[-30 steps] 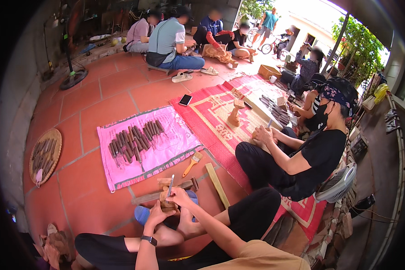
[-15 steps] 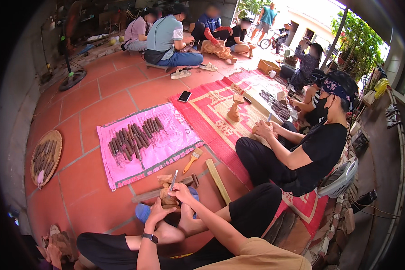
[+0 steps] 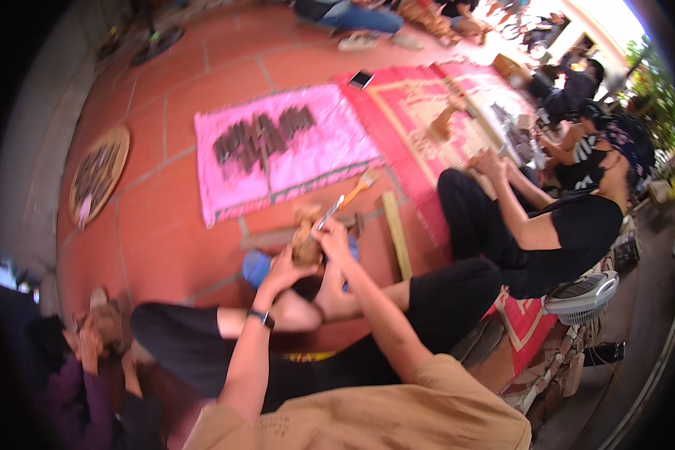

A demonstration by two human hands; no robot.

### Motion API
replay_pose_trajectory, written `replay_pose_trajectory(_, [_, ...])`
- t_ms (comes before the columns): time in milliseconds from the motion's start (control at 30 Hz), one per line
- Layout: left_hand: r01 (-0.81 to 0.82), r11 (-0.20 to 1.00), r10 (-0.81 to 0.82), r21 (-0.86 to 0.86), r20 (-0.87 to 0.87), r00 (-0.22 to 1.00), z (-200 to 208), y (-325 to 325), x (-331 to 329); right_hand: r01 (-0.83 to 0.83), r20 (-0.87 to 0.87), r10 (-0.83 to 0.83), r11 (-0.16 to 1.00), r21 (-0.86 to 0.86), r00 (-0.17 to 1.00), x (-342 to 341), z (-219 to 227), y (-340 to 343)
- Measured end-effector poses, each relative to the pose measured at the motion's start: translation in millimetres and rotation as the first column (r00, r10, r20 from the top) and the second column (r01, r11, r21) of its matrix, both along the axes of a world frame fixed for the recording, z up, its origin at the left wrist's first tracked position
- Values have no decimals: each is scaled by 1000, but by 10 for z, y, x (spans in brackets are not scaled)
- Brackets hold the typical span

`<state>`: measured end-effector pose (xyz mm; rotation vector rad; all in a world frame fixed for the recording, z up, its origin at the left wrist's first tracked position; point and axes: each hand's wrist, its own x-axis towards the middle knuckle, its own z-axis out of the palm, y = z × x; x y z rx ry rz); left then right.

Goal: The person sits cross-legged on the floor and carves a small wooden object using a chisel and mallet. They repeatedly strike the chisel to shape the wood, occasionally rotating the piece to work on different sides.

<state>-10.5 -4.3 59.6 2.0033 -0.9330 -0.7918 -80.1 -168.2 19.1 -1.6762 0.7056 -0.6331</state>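
Note:
Between my feet is a brown wooden carving (image 3: 304,249), partly covered by my fingers. My left hand (image 3: 283,271) is closed around its near left side. My right hand (image 3: 333,241) grips a slim, silvery chisel (image 3: 329,214), which slants up to the right out of the fingers. The hand stays close against the carving's right side. Motion blur hides where the chisel's working tip meets the wood. Blue slippers (image 3: 256,268) show beside my feet. Just beyond lie a wooden bar (image 3: 266,239) and a flat brush with an orange handle (image 3: 350,199).
Several dark-handled tools (image 3: 259,142) lie on a pink sheet (image 3: 315,169); more fill a round basket (image 3: 118,178) at left. A wooden strip (image 3: 397,236) lies right of my feet. A co-worker (image 3: 570,232) sits at right by a red mat (image 3: 397,127). Another person's hands (image 3: 90,341) show lower left.
The whole view has tilted down and shifted, so the scene sits further right and higher. Both hands remain on the carving and chisel; the chisel now leans more to the right.

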Motion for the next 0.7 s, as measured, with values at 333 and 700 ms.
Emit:
replay_pose_trajectory(333, [-29,990,26,140,21,999,-56,-52,-1,-53,34,44,939,340,998,-58,-60,-142])
replay_pose_trajectory(700, [-39,992,35,117,36,999,-186,-81,-6,165,110,-238,877,450,965,-70,-38,-278])
